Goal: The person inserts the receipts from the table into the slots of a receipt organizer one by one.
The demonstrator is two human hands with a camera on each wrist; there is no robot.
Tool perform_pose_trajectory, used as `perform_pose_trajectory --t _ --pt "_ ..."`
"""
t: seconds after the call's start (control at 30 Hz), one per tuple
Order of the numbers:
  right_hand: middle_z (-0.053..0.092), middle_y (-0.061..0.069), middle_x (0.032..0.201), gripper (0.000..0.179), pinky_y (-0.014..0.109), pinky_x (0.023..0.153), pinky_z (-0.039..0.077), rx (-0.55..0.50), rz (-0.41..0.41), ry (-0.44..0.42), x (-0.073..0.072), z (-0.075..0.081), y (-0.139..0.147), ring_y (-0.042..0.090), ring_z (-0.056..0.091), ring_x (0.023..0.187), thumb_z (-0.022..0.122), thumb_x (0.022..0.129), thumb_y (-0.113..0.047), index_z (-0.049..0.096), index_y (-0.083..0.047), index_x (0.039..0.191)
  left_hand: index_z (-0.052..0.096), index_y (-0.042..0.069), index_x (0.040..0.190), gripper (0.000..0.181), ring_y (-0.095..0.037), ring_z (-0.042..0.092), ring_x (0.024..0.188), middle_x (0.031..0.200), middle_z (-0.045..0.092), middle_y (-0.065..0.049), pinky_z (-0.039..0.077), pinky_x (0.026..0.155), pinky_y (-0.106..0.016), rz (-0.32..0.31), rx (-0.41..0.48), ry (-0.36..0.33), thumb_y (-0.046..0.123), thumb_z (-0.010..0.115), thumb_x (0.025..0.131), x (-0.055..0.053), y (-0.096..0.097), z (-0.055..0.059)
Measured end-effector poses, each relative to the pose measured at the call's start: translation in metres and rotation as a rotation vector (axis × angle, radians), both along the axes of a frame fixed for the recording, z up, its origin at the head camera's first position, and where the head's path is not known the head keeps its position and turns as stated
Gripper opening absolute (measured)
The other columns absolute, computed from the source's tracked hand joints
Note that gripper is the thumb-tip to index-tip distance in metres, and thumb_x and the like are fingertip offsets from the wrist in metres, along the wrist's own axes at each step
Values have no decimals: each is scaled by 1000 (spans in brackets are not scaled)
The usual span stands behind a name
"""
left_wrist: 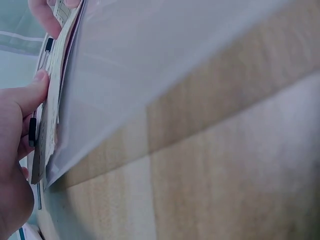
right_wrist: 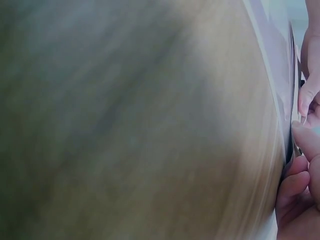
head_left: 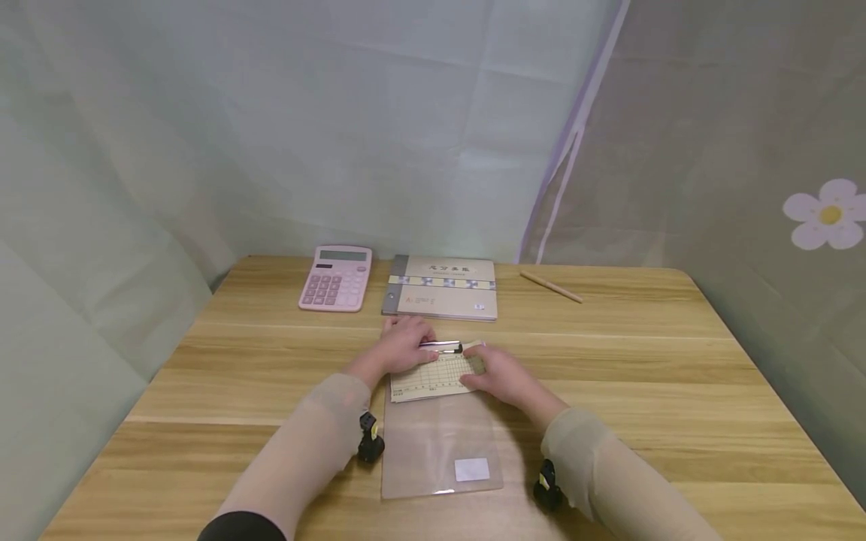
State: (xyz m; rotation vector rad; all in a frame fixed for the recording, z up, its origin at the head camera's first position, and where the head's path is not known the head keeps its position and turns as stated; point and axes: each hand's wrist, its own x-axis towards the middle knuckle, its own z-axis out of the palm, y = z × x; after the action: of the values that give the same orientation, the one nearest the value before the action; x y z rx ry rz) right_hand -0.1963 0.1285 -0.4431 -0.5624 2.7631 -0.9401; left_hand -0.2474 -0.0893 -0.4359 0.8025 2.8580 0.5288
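A clear clipboard [head_left: 433,436] lies lengthwise before me, a white label near its lower edge. Over its upper part sits a slightly turned stack of printed ledger slips [head_left: 429,379]. My left hand [head_left: 406,346] grips the metal clip [head_left: 441,344] at the top; in the left wrist view its thumb presses the clip between the black ends, with fingers behind. From the right, my right hand [head_left: 499,372] pinches the slips' upper right edge near the clip. In the right wrist view, the curled fingers [right_wrist: 292,187] are right at the board's edge.
A pink calculator [head_left: 336,278] lies at the back left of the wooden table [head_left: 649,391]. Beside it is a beige account book [head_left: 443,289], just beyond the clipboard. A thin wooden pencil-like stick [head_left: 551,287] lies at the back right. Curtains [head_left: 379,128] hang behind the table.
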Motion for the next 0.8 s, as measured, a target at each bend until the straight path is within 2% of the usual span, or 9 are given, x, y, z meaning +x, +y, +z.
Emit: perform_pose_trajectory --t 0.23,0.4,0.57,0.67,0.73,0.8 --pt "56 16 126 49 46 101 34 29 -4 -5 -1 0 0 34 47 122 71 84 -28 56 -4 124 60 15 104 34 -22 46 107 105 56 1 18 101 -52 -18 11 22 42 67 84 0 -2 -1" --pt "58 15 124 49 46 100 35 30 12 5 -1 0 2 34 50 118 71 83 -27 56 -4 124 59 20 108 38 -22 44 112 107 55 4 20 98 -49 0 3 3 48 65 83 0 -5 -5" --pt "60 13 120 47 44 96 39 48 -7 28 0 0 11 30 54 113 72 83 -28 58 -5 122 58 22 111 41 -21 43 112 109 55 6 22 95 -48 -12 3 6 51 63 83 -2 -5 -10" --pt "61 8 105 48 41 79 47 104 -18 59 1 2 17 24 58 92 73 81 -32 60 -11 122 58 21 110 41 -22 43 110 107 55 5 23 95 -48 -20 1 15 50 64 82 -2 -6 -9" --pt "55 4 97 49 36 66 45 149 1 90 2 4 19 19 53 77 73 80 -37 60 -14 122 59 20 109 41 -22 44 109 105 56 5 23 95 -49 -24 -3 23 50 65 82 -2 -6 -7" --pt "49 3 94 50 31 59 41 181 26 120 2 4 22 14 47 70 73 80 -40 61 -18 122 59 20 108 41 -21 45 107 103 55 5 23 95 -48 -25 -11 25 50 65 82 -2 -6 -6"
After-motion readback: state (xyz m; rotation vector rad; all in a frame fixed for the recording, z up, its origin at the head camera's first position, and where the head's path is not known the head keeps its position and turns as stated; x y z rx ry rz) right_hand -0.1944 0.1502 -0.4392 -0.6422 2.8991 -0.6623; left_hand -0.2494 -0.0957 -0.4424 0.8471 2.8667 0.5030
